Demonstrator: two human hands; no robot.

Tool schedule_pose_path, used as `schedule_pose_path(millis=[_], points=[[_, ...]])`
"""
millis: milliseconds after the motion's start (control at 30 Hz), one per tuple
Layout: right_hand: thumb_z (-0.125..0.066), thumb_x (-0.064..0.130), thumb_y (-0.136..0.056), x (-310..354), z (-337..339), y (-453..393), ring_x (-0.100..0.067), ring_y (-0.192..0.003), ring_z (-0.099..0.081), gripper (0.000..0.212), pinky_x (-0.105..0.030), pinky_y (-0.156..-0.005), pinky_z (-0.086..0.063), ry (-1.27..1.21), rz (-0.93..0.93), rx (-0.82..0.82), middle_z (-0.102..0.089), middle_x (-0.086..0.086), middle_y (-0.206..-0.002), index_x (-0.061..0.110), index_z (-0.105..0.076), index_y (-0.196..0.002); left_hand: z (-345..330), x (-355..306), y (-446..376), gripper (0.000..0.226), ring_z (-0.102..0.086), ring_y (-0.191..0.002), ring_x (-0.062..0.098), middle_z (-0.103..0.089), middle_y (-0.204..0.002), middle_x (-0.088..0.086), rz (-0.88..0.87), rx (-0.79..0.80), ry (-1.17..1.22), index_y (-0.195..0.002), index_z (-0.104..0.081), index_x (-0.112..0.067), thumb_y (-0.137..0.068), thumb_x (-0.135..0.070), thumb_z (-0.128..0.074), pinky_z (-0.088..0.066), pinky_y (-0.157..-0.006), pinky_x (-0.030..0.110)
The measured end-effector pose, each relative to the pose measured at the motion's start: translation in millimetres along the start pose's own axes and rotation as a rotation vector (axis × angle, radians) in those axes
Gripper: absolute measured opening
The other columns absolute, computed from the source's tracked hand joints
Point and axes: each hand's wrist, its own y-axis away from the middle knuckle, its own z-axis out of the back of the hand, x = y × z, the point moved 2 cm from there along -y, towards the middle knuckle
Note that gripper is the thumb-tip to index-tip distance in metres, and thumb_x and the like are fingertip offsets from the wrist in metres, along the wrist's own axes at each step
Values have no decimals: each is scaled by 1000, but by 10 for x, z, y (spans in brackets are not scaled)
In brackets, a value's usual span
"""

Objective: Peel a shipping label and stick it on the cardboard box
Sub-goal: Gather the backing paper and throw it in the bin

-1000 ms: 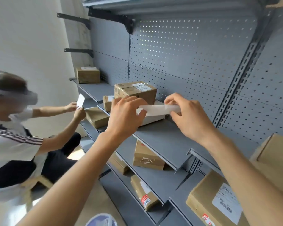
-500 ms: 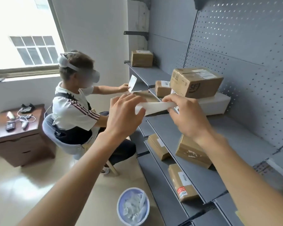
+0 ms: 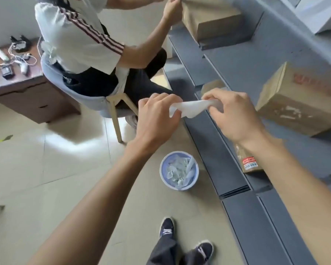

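A crumpled white paper label sheet (image 3: pixel 191 109), soft-edged and curled into a loose twist, is stretched between a person's two bare hands above the tiled floor, in front of a run of grey metal shelves (image 3: pixel 243 69). The left hand (image 3: pixel 157 119) is closed around the sheet's left end, fingers curled over it and knuckles up; the right hand (image 3: pixel 235 115) pinches the right end between thumb and bent fingers, so the paper spans the short gap between them and sags slightly in the middle. Whether printing shows on the sheet cannot be told through the blur. Just right of the right hand, a brown cardboard box (image 3: pixel 298 100) with faded red lettering and scuffed white patches stands on a shelf; a smaller brown box with a red sticker (image 3: pixel 248 163) lies on a lower shelf beneath the right forearm. On the floor below the hands, a round pale-blue wastebasket (image 3: pixel 179 185) holds scraps of white paper. The person's dark sneakers (image 3: pixel 166 226) with white laces stand on glossy beige tiles. Beyond, a second person in a white striped shirt (image 3: pixel 78 35) sits on a pale-blue chair (image 3: pixel 96 104) with light wooden legs, hands at another brown box (image 3: pixel 210 16) on an upper shelf. A dark wooden cabinet (image 3: pixel 29 96) at left carries small devices and cables.
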Motion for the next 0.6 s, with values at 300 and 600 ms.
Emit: schedule_pose_path(millis=[300,600], points=[[-62,9,-90,-1007,-1798,407,-26,-86,-64,23,-40,-76,-56,-63,-178,187,-73,0,-99,23,-69,-106,-1678,1064,777,24,-65,-96,26,-76,-105,-1,132,212,-43,-108,-74,-22,-85,-21,-69,-46,-86,44],[-62,13,-91,-2288,-3703,1058,-35,-102,-63,34,-47,-86,-53,-64,-327,407,-71,-4,-113,29,-66,-120,-3480,1996,1647,39,-62,-109,25,-73,-117,-6,264,447,-53,-124,-66,-26,-86,-22,-62,-41,-92,43]])
